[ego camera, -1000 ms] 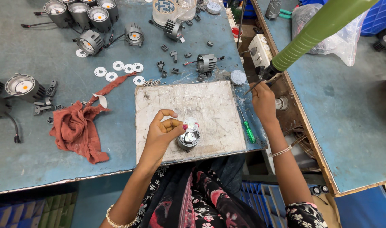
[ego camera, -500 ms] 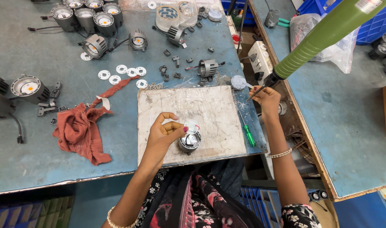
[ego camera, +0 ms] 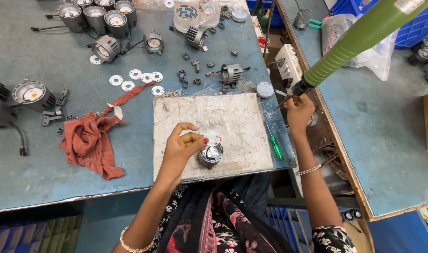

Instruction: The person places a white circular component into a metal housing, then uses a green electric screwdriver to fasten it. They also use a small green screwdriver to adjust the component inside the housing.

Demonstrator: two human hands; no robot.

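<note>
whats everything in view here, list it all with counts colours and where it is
lamp housing: one, grey metal, on the board under the left hand
board: one, whitish and worn, table's near edge
white rings: about six, loose on the table beyond the rag
rag: one, red, left of the board
finished lamps: several, grey, far left corner and left edge
small screwdriver: one, green handle, right of the board
powered screwdriver: one, green, hanging in from upper right
table: blue-grey
left hand: at the lamp housing, a white disc at its fingertips
right hand: at the powered screwdriver's tip
</note>
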